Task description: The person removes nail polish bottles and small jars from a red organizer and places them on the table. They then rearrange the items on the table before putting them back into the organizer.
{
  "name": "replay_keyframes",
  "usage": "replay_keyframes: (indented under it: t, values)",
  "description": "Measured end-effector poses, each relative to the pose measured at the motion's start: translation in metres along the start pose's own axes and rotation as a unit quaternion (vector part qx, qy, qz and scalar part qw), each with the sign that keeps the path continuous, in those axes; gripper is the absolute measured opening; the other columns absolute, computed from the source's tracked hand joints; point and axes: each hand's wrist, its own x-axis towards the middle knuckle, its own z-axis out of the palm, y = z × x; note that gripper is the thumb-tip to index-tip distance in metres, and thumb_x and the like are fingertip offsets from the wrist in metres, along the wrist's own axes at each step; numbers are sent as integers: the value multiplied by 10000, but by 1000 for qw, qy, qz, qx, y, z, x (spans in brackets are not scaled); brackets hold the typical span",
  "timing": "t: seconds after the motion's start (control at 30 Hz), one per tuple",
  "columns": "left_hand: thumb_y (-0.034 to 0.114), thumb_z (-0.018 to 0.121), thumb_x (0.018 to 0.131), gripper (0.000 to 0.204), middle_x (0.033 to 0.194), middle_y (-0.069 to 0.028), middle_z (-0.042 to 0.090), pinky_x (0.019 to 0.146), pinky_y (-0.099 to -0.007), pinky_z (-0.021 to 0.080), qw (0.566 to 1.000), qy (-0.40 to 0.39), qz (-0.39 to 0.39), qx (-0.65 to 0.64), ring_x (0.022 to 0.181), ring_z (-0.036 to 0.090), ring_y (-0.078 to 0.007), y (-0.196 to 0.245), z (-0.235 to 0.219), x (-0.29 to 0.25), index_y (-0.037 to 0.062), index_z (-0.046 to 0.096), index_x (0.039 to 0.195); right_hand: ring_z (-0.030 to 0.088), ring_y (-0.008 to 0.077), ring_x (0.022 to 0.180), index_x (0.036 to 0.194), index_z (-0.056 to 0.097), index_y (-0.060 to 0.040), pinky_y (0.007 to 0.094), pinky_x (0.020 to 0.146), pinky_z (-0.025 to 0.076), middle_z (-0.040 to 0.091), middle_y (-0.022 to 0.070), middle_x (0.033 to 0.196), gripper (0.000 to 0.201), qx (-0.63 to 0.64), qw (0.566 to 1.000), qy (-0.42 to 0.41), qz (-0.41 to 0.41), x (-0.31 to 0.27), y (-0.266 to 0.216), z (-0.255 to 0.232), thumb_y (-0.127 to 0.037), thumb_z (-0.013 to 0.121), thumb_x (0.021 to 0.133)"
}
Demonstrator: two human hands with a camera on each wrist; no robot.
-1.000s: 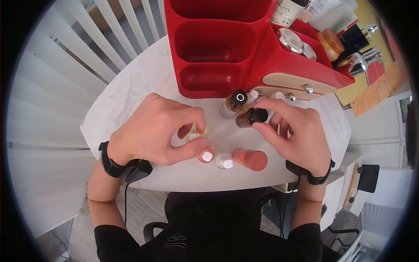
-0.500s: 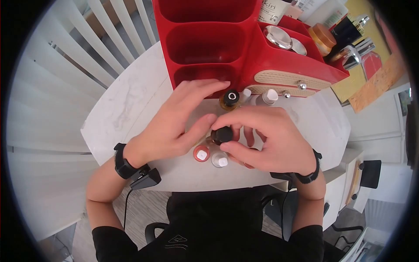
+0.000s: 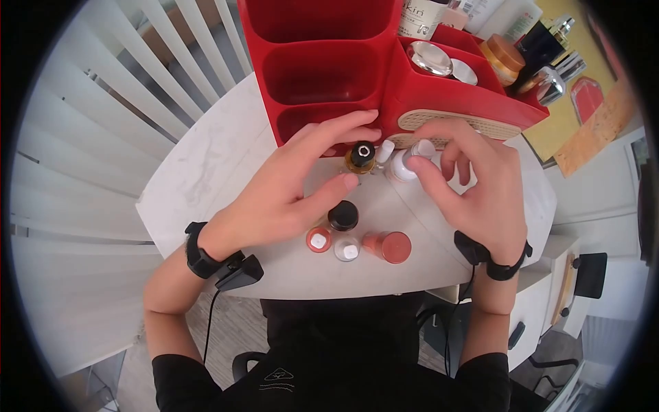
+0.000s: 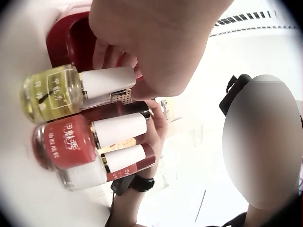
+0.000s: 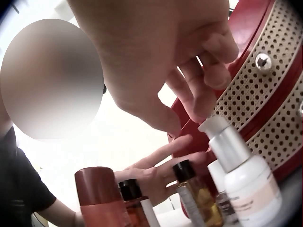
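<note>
The right hand [image 3: 477,189] is at the top of a white pump bottle [image 3: 403,166]; its thumb and fingers stay apart around the pump in the right wrist view. The left hand [image 3: 274,196] spreads its fingers beside an amber bottle with a black cap [image 3: 363,152], holding nothing. Below the left thumb stand a dark-capped bottle [image 3: 343,215], a coral polish bottle [image 3: 318,239], a clear one [image 3: 347,248] and a coral tube [image 3: 388,247]. A yellow polish bottle [image 4: 49,92] shows in the left wrist view; the left hand hides it from the head view.
A red organizer [image 3: 384,82] with empty compartments, woven drawer fronts and several cosmetics stands at the back of the white table [image 3: 206,161]. A small white-capped bottle [image 3: 386,150] stands between the amber and pump bottles. White blinds [image 3: 82,165] hang at the left.
The dark-capped bottle has moved from the back to the front group, and the right hand has let it go and moved to the pump bottle. The left hand has moved back and right, its fingers more spread.
</note>
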Motion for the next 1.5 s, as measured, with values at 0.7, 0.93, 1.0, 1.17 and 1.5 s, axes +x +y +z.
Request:
replay_keyframes:
  t: [0.7, 0.93, 1.0, 1.17, 1.5]
  values:
    - [33, 745, 970, 328, 1273, -105, 792, 1016, -358, 550, 993, 34, -2, 114, 1090, 726, -212, 4, -28, -8, 32, 685, 1292, 719, 206, 712, 1154, 742, -113, 332, 658, 565, 747, 47, 868, 305, 170, 964, -201, -28, -2, 8, 0, -73, 810, 859]
    - [88, 766, 875, 344, 1170, -79, 788, 989, -349, 537, 992, 8, -2, 127, 1065, 709, -212, 5, -33, -11, 49, 728, 1215, 723, 206, 745, 1308, 759, -120, 333, 688, 558, 763, 61, 895, 444, 232, 943, -239, 13, 0, 22, -10, -8, 720, 881]
    - [101, 769, 856, 349, 1153, -73, 785, 985, -348, 534, 992, 3, 1, 122, 1062, 707, -215, 4, -34, -11, 54, 736, 1200, 709, 186, 753, 1326, 758, -101, 314, 695, 547, 776, 52, 971, 432, 206, 958, -197, 17, 0, 24, 1, 8, 724, 909]
    - [147, 774, 826, 385, 1176, -93, 782, 983, -372, 547, 988, -80, 42, 129, 1062, 707, -250, -2, -42, -12, 56, 748, 1199, 702, 170, 757, 1357, 750, -87, 300, 696, 538, 786, 57, 1032, 386, 137, 981, -137, 10, 1, 25, 31, -1, 745, 981]
    - [247, 759, 967, 344, 1199, -119, 786, 999, -394, 568, 995, -40, 25, 87, 1087, 702, -272, -5, -39, -13, 42, 762, 1243, 686, 149, 736, 1113, 763, -99, 301, 636, 485, 719, 8, 848, 211, 124, 982, -144, 13, 6, 20, 10, -52, 794, 910]
